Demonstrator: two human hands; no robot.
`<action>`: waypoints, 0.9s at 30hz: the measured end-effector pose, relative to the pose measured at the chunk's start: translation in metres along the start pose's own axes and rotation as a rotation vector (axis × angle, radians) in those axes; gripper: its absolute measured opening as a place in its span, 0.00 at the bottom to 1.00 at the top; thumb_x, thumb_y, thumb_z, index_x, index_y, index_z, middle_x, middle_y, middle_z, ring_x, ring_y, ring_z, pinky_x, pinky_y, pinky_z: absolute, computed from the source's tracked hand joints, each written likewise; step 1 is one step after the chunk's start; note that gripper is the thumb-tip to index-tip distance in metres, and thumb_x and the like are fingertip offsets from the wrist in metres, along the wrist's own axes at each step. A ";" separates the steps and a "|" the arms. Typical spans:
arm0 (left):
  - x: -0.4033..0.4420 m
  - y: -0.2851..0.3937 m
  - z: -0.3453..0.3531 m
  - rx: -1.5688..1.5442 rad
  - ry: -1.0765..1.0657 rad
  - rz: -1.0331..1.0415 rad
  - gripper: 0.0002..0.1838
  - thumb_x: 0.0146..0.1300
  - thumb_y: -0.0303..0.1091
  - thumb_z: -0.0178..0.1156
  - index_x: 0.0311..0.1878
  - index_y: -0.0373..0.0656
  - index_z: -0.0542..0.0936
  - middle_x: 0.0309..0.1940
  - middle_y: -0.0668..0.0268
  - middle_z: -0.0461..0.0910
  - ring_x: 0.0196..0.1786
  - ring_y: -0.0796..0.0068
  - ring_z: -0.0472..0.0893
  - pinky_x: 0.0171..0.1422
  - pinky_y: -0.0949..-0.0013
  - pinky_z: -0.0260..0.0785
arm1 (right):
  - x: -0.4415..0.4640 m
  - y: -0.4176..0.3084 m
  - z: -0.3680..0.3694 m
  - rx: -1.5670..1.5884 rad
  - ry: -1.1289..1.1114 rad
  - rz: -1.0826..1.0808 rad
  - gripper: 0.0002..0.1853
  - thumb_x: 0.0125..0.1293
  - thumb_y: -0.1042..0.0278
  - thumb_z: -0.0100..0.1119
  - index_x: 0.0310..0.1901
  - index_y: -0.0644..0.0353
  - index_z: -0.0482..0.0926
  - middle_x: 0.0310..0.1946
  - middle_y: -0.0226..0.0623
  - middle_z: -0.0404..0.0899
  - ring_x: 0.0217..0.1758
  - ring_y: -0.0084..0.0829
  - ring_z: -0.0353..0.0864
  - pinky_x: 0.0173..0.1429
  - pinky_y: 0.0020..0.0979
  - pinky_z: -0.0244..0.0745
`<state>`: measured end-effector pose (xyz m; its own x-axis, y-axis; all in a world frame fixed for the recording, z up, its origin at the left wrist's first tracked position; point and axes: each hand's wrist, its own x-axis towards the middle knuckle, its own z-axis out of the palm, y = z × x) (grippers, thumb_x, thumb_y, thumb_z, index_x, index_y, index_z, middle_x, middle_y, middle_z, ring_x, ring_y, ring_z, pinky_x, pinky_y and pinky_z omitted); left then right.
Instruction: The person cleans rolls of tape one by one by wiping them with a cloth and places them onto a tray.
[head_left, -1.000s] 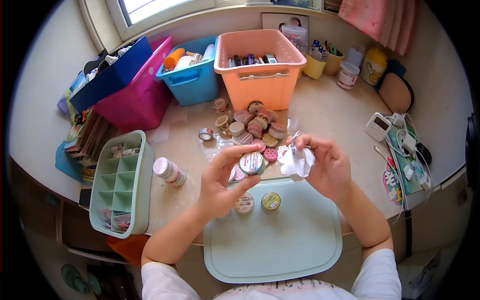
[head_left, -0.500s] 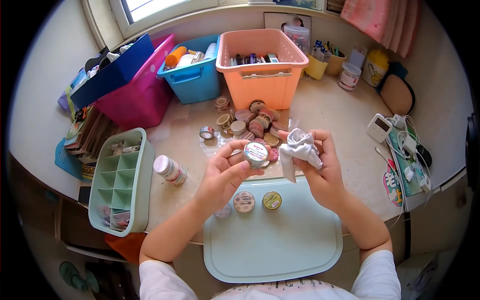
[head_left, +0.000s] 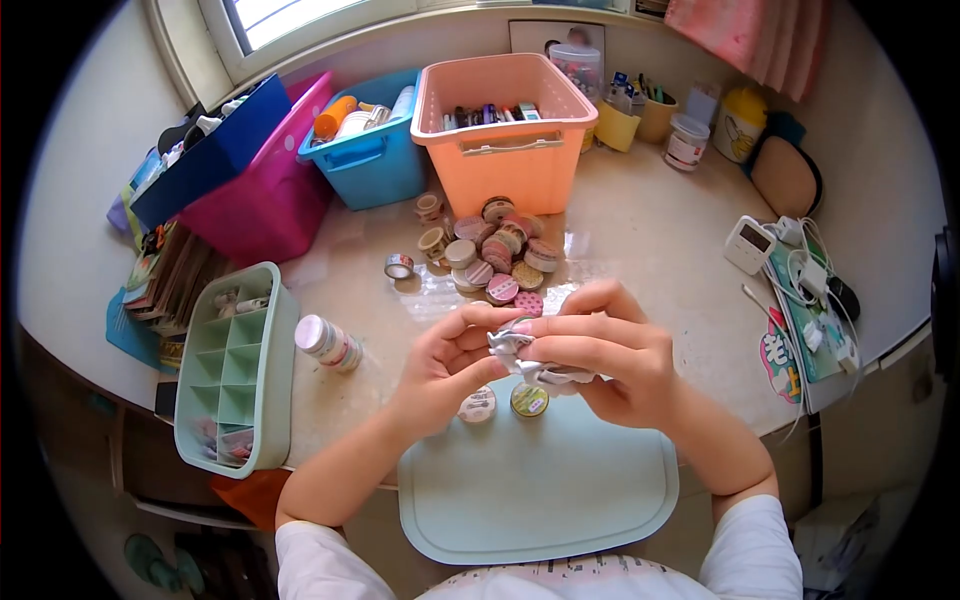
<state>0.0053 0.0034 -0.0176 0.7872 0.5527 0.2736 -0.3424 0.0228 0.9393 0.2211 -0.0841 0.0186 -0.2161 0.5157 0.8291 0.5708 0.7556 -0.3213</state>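
Observation:
My left hand (head_left: 440,365) grips a small round tape roll, now mostly covered by the cloth and fingers. My right hand (head_left: 625,360) is closed on a crumpled grey-white cloth (head_left: 550,373) and presses it against the roll. Just below the hands, a pale patterned roll (head_left: 478,404) and a green-yellow roll (head_left: 529,400) lie on the light green lid (head_left: 540,490). Beyond the hands is a pile of brown and pink tape rolls (head_left: 505,250), with a pink dotted roll (head_left: 529,303) at its near edge.
Left are a compartmented green box (head_left: 283,390) and a tall stack of rolls (head_left: 328,343). Behind stand magenta (head_left: 255,215), blue (head_left: 385,170) and orange (head_left: 510,175) bins. Cables (head_left: 800,280) and a white device (head_left: 749,245) lie at the right, a white jar (head_left: 687,143) at the back.
My right hand has moved left and brought the cloth onto the roll in my left hand. The cloth now covers most of the roll. The whole view has shifted slightly.

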 end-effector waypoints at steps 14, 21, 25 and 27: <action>0.006 0.003 -0.002 -0.071 0.057 0.085 0.27 0.78 0.35 0.55 0.75 0.34 0.68 0.67 0.57 0.77 0.64 0.73 0.78 0.64 0.69 0.73 | -0.018 0.018 0.002 0.511 0.214 0.500 0.21 0.61 0.87 0.65 0.57 0.61 0.82 0.53 0.39 0.86 0.54 0.28 0.84 0.58 0.30 0.81; -0.003 -0.012 -0.008 -0.079 0.139 0.098 0.16 0.75 0.26 0.60 0.63 0.33 0.78 0.52 0.62 0.84 0.53 0.77 0.81 0.58 0.70 0.75 | -0.024 0.003 0.019 0.389 0.001 0.459 0.24 0.63 0.82 0.67 0.62 0.63 0.79 0.56 0.44 0.85 0.59 0.31 0.85 0.60 0.32 0.80; -0.003 -0.010 -0.008 -0.089 0.101 0.133 0.10 0.71 0.23 0.64 0.54 0.33 0.80 0.51 0.61 0.84 0.55 0.76 0.83 0.57 0.71 0.78 | -0.024 -0.001 0.027 0.264 0.036 0.360 0.26 0.62 0.84 0.68 0.63 0.64 0.79 0.60 0.47 0.83 0.63 0.35 0.84 0.62 0.34 0.81; -0.004 -0.008 -0.001 -0.092 0.106 0.142 0.12 0.69 0.21 0.65 0.54 0.33 0.80 0.52 0.60 0.83 0.55 0.75 0.83 0.57 0.71 0.78 | -0.029 0.004 0.030 0.302 0.055 0.358 0.26 0.61 0.86 0.67 0.63 0.64 0.79 0.60 0.48 0.83 0.62 0.35 0.84 0.63 0.33 0.81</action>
<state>0.0049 0.0018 -0.0267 0.6708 0.6403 0.3742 -0.4954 0.0113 0.8686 0.2061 -0.0839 -0.0211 -0.0010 0.7491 0.6624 0.3437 0.6223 -0.7033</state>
